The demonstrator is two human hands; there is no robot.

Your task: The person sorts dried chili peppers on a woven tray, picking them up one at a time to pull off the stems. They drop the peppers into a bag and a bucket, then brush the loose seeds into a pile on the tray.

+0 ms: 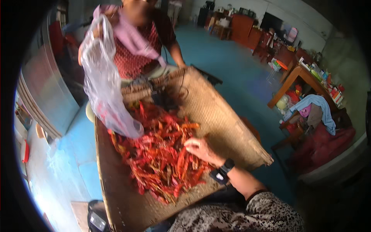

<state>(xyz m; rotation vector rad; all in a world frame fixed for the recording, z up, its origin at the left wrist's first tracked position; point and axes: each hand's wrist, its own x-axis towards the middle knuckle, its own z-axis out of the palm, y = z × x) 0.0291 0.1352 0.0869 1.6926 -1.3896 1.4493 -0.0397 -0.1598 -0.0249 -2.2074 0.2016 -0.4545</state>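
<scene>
Woven tray (228, 120) lying bare along its right half, giving open passage, dried red chillies (162, 154) piling across the centre, clear plastic bag (104, 85) hanging over the left side, another person (143, 42) blocking the far edge, right hand (201, 149) resting at the pile's right margin.

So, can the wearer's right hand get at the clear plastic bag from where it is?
Probably yes: the right hand rests on the dried red chillies, and the clear plastic bag, held up by the other person, hangs just across the pile, nothing between.
</scene>
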